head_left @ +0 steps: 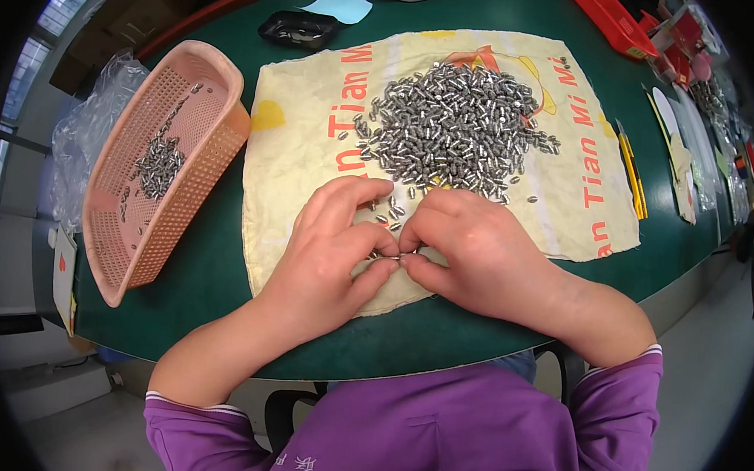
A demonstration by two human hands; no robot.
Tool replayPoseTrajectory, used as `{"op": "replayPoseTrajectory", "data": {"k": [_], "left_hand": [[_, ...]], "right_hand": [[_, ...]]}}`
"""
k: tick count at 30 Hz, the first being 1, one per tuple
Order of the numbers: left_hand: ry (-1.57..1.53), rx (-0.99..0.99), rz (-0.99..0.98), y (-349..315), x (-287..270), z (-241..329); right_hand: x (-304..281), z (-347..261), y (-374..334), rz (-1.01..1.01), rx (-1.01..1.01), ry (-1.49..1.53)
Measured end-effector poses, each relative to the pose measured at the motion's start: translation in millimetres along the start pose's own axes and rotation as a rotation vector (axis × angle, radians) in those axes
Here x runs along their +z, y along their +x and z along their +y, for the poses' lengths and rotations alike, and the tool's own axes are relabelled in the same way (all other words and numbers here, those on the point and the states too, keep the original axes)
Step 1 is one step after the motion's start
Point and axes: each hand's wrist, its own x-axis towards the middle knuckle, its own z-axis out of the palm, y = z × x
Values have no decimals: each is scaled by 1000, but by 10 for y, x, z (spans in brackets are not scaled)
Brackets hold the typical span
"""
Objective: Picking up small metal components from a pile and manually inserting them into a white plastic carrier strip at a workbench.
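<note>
A heap of small silvery metal pieces, each short and rounded, lies on a cream printed cloth. Just in front of the heap, my left hand and my right hand meet over the cloth's near edge. Thumb and forefinger of each hand are pinched together, their tips almost touching. Between them sits a small metal piece, mostly covered by the fingertips. A few loose pieces lie between my hands and the heap.
Left of the cloth stands a pink perforated plastic basket with more metal pieces inside. Behind are a black dish and a pale blue paper. A red tray and a yellow cutter lie to the right on the green table.
</note>
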Motion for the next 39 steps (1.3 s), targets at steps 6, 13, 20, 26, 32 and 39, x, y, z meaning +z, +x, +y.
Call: {"op": "replayPoseTrajectory", "data": {"k": [6, 13, 20, 26, 32, 39], "left_hand": [[-15, 25, -34, 1, -43, -11], [8, -38, -100, -20, -110, 37], [33, -10, -92, -23, -83, 32], [14, -31, -103, -25, -90, 33], [12, -32, -100, -21, -84, 24], [13, -27, -82, -29, -87, 16]], "right_hand": [[-64, 12, -27, -61, -5, 23], [-117, 46, -28, -69, -25, 90], [-59, 7, -17, -25, -57, 105], [5, 0, -19, -11, -49, 21], [-7, 13, -34, -51, -58, 68], [-88, 10, -22, -65, -5, 176]]}}
